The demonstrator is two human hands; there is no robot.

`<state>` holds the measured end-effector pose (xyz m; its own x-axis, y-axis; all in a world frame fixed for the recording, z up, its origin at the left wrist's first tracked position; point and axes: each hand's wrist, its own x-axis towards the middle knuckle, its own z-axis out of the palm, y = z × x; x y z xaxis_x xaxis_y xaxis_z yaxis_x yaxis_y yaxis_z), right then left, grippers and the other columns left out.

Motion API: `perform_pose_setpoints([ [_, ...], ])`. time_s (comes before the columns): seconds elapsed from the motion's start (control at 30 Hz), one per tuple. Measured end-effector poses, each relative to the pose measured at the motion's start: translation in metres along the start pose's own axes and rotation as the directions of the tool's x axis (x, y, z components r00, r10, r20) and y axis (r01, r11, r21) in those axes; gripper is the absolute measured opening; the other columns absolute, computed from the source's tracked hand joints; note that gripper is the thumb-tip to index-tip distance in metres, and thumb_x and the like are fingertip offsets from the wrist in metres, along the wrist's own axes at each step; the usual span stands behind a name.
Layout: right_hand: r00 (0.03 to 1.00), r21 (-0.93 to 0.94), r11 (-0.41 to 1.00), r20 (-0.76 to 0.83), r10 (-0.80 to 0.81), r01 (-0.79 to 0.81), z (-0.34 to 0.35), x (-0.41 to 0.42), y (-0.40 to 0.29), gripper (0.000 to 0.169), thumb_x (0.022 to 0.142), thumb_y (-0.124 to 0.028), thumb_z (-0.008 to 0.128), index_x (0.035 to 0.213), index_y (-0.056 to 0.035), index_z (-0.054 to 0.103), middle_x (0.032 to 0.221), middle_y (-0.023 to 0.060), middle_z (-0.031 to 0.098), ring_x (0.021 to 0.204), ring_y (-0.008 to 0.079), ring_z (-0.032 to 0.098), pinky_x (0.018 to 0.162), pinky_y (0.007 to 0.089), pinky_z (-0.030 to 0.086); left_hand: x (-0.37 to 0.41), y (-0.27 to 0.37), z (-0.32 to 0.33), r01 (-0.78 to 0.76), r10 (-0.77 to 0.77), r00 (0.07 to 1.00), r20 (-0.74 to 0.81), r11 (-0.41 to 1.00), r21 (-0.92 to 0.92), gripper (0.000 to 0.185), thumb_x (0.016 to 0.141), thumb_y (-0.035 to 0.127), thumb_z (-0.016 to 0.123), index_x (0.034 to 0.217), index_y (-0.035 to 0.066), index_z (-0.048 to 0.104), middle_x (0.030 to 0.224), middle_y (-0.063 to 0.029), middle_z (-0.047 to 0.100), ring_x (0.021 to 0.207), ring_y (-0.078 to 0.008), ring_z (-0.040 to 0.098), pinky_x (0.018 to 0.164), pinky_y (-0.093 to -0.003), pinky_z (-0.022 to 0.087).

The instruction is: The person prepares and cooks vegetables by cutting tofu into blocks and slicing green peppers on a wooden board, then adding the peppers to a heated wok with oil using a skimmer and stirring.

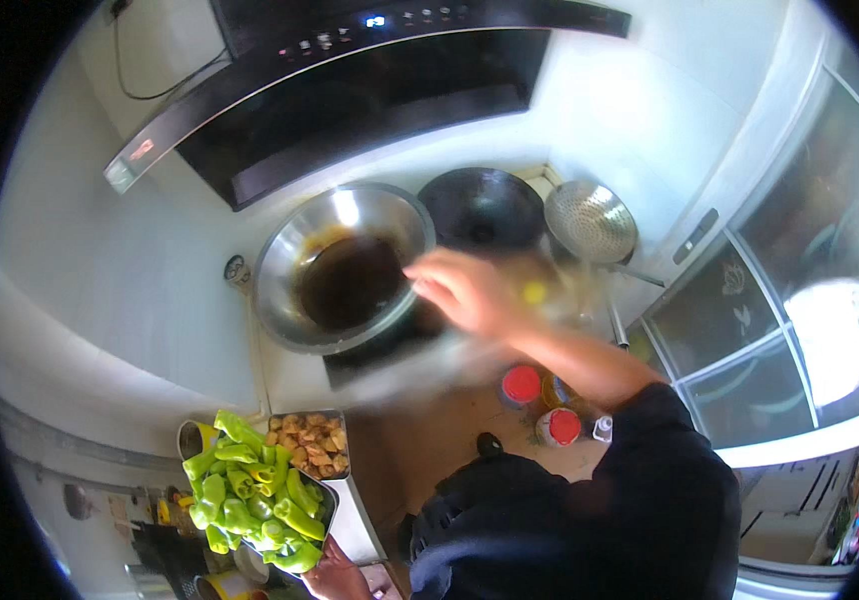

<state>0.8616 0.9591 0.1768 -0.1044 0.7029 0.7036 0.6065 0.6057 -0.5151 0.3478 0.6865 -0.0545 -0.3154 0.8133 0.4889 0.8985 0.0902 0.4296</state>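
My left hand grips the near edge of a metal tray, which is heaped with green peppers. My right hand reaches over the stove, its fingertips at the right rim of a wide stainless steel basin. Blur hides whether those fingers touch the rim or hold something small. Dark brown liquid fills the basin's bottom. Behind the hand sits a black wok.
Beyond the peppers a tray of browned chunks stands on the counter. A perforated steel strainer lies right of the wok. Red-lidded jars stand low on the right. A can is left of the basin; a range hood overhangs the stove.
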Motion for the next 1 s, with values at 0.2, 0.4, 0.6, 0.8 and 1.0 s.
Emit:
perform_pose_setpoints([
  [0.2, 0.923, -0.302, 0.887, -0.269, 0.273, -0.350, -0.093, -0.133, 0.079, 0.018, 0.095, -0.023, 0.066, 0.101, -0.0075, 0.072, 0.093, 0.0108, 0.070, 0.082, 0.0256, 0.067, 0.074, 0.0368, 0.053, -0.006, 0.039, -0.005, -0.133, 0.151, 0.986, -0.066, 0.967, 0.217, 0.048, 0.102, 0.041, 0.050, 0.094, 0.000, 0.074, 0.092, -0.0147, 0.073, 0.079, -0.0294, 0.069, 0.071, -0.0373, 0.056],
  [0.4, 0.714, -0.161, 0.711, -0.345, 0.610, -0.685, -0.176, -0.237, 0.149, 0.038, 0.103, -0.038, 0.051, 0.110, -0.0044, 0.066, 0.101, 0.0096, 0.068, 0.089, 0.0275, 0.064, 0.081, 0.0365, 0.049, 0.007, 0.151, -0.045, 0.340, -0.284, 0.916, 0.284, 0.172, -0.925, 0.045, 0.097, 0.031, 0.053, 0.131, 0.001, 0.056, 0.132, -0.0146, 0.059, 0.117, -0.0316, 0.058, 0.102, -0.0422, 0.046],
  [0.6, 0.016, 0.493, 0.059, -0.091, 0.996, -0.868, -0.156, -0.225, 0.129, 0.046, 0.100, -0.052, 0.052, 0.121, -0.0105, 0.056, 0.108, 0.0067, 0.062, 0.097, 0.0252, 0.063, 0.087, 0.0463, 0.051, 0.013, 0.214, -0.095, 0.360, -0.270, 0.774, 0.573, -0.557, -0.749, 0.059, 0.091, 0.019, 0.061, 0.145, 0.002, 0.045, 0.147, -0.0168, 0.050, 0.135, -0.0337, 0.048, 0.117, -0.0472, 0.038],
  [0.8, 0.014, 0.805, -0.223, 0.276, 0.961, -0.549, -0.149, -0.222, 0.146, 0.048, 0.096, -0.057, 0.057, 0.116, -0.0126, 0.057, 0.102, 0.0081, 0.064, 0.075, 0.0245, 0.064, 0.072, 0.0432, 0.057, 0.020, 0.241, -0.123, 0.370, -0.236, 0.779, 0.581, -0.575, -0.729, 0.050, 0.094, 0.020, 0.055, 0.141, 0.002, 0.050, 0.143, -0.0168, 0.054, 0.132, -0.0323, 0.051, 0.116, -0.0479, 0.040],
  [1.0, 0.255, 0.876, -0.355, 0.444, 0.859, -0.327, -0.143, -0.220, 0.150, 0.032, 0.097, -0.039, 0.066, 0.089, -0.0100, 0.055, 0.076, 0.0021, 0.059, 0.060, 0.0107, 0.055, 0.048, 0.0189, 0.045, 0.022, 0.216, -0.127, 0.415, -0.226, 0.783, 0.580, -0.505, -0.757, 0.045, 0.100, 0.029, 0.051, 0.141, 0.010, 0.052, 0.144, -0.0128, 0.053, 0.129, -0.0332, 0.053, 0.110, -0.0481, 0.045],
])
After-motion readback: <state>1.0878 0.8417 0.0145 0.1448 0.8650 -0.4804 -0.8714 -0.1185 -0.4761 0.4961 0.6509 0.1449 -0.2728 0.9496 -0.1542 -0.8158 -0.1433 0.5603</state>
